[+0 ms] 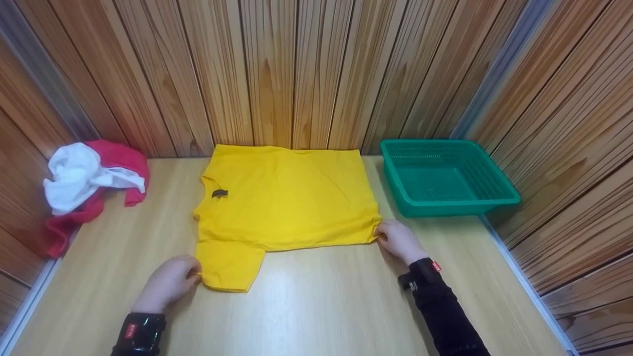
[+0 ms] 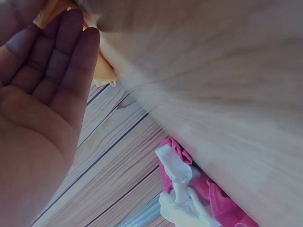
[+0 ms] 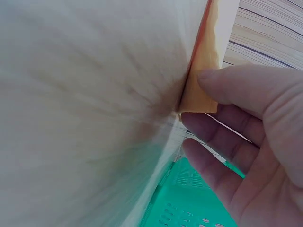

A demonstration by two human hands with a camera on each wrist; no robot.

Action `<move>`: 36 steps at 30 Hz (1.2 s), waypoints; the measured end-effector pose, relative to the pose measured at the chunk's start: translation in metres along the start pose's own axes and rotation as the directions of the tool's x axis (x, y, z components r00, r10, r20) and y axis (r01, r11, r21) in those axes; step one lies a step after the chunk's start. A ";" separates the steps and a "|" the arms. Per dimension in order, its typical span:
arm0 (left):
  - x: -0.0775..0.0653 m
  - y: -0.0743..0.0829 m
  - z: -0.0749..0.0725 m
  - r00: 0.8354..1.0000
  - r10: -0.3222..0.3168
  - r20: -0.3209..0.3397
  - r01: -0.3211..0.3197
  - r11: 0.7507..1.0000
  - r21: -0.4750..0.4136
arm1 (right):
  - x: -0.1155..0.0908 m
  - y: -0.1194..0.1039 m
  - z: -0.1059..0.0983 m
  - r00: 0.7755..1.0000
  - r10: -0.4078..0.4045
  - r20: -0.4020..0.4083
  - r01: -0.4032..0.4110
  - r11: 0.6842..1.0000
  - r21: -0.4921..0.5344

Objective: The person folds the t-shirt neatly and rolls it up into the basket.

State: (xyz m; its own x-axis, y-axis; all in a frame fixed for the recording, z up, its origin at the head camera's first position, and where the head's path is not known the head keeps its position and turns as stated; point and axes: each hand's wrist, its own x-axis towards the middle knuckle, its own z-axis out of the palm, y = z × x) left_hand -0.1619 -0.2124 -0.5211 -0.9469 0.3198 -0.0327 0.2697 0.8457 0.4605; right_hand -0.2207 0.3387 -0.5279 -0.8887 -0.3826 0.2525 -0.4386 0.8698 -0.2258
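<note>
A yellow T-shirt [image 1: 296, 198] lies spread on the table, its collar with a dark label toward the left and its hem toward the right. One short sleeve sticks out at the near left. My left hand [image 1: 170, 279] pinches the outer edge of that sleeve; in the left wrist view the fingers [image 2: 71, 61] lie close together by the yellow cloth. At the near right hem corner, my right hand [image 1: 399, 241] pinches the shirt between thumb and fingers. The right wrist view has the thumb [image 3: 232, 85] pressed on the folded yellow cloth [image 3: 201, 92].
A green plastic basket [image 1: 450, 203] stands at the back right, beside the shirt. White cloth [image 1: 74, 173] and red-pink cloth [image 1: 123, 158] lie heaped at the back left, against the wall. Wood-panelled walls [image 1: 316, 74] close off the back and both sides of the table [image 1: 316, 306].
</note>
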 end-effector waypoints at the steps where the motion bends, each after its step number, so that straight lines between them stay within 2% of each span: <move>1: 0.000 0.000 -0.001 1.000 -0.003 -0.004 0.003 1.000 -0.005 | 0.000 0.000 0.000 1.000 -0.001 -0.001 0.001 1.000 -0.001; 8: -0.001 -0.002 -0.002 0.998 0.021 -0.065 -0.024 0.999 -0.048 | -0.002 0.000 0.000 1.000 0.023 0.002 -0.023 1.000 -0.001; 15: 0.001 -0.003 -0.003 0.998 -0.068 -0.007 0.067 0.992 -0.103 | -0.004 0.001 0.000 1.000 0.012 -0.003 -0.012 1.000 0.000; 22: 0.002 -0.001 -0.008 0.991 -0.041 -0.128 0.025 0.992 -0.121 | -0.005 0.002 0.002 1.000 -0.016 -0.003 0.016 1.000 0.004; 24: 0.001 0.000 -0.009 0.989 -0.036 -0.145 0.016 0.990 -0.139 | -0.006 0.003 0.002 1.000 -0.025 -0.004 0.025 1.000 0.002; 28: -0.001 -0.001 -0.012 0.992 -0.042 -0.122 0.019 0.983 -0.184 | -0.008 0.002 0.000 1.000 -0.031 -0.002 0.031 1.000 -0.003; 31: -0.001 -0.002 -0.014 0.994 -0.068 -0.083 0.046 0.970 -0.240 | -0.011 0.000 -0.003 1.000 -0.028 -0.004 0.028 1.000 -0.008; 36: 0.001 -0.007 -0.012 0.994 -0.068 -0.080 0.042 0.955 -0.292 | -0.016 -0.001 -0.005 0.999 -0.046 0.003 0.046 0.999 -0.011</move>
State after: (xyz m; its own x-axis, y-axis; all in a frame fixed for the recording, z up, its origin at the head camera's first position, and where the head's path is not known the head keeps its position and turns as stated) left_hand -0.1667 -0.2228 -0.5136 -0.9741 0.2262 0.0067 0.1666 0.6966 0.6978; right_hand -0.2056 0.3451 -0.5267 -0.8682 -0.4231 0.2594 -0.4774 0.8548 -0.2036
